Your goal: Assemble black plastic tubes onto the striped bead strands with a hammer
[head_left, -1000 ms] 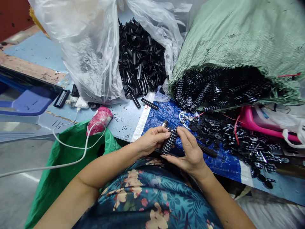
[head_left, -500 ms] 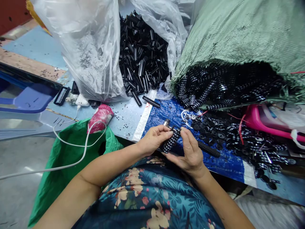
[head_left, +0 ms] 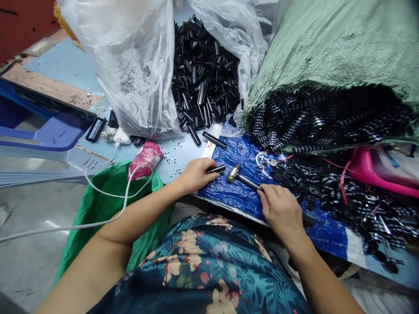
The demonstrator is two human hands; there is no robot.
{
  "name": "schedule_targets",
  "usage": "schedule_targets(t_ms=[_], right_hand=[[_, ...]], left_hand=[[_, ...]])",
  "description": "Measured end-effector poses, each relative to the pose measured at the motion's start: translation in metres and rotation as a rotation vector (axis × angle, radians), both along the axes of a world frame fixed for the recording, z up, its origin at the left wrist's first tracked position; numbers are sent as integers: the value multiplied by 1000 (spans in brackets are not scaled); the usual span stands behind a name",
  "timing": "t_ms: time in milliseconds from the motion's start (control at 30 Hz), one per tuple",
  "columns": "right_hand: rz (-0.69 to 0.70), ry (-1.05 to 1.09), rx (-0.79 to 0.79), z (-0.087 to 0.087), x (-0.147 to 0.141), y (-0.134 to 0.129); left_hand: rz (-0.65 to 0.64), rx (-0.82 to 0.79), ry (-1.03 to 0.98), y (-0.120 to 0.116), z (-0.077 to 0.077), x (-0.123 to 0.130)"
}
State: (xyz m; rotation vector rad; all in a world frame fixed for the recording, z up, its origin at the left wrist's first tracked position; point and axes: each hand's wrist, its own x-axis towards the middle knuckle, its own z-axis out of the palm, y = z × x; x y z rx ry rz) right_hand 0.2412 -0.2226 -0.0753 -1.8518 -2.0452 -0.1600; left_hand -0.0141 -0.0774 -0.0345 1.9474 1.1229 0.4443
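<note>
My left hand [head_left: 199,175] is closed at the front edge of the table, with a short black tube [head_left: 216,169] between thumb and fingers. The tube points right, toward the head of a small hammer [head_left: 234,173] just beyond it. Fingers of my right hand [head_left: 280,211] are wrapped round the hammer's metal shaft. The black grip of the hammer shows partly past that hand. Under both lies a blue plastic sheet [head_left: 242,198]. A loose black tube [head_left: 214,139] rests near the sheet's far left corner.
Black tubes [head_left: 206,78] fill a clear plastic bag [head_left: 137,74] at the back. A green woven sack [head_left: 330,48] spills white-patterned black pieces [head_left: 294,117]. Black discs [head_left: 314,189] and a pink basket [head_left: 369,174] lie right. A white cable [head_left: 108,223] crosses a green bag [head_left: 85,235].
My hands, earlier together on a black piece with white squares, have moved apart. The left now has a black tube; the right has taken hold of the hammer. The white-patterned piece is gone from them.
</note>
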Motion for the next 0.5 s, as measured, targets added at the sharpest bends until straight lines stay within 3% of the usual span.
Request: schedule_targets(t_ms=[100, 200, 367, 500], right_hand=[[10, 63, 83, 8, -4, 3], [50, 157, 173, 16, -19, 12], [179, 73, 41, 21, -35, 25], [332, 205, 203, 25, -45, 22]], left_hand=[[-102, -46, 175, 18, -3, -7], [-115, -168, 157, 22, -8, -5], [-122, -193, 148, 25, -11, -3], [-198, -173, 163, 32, -15, -2]])
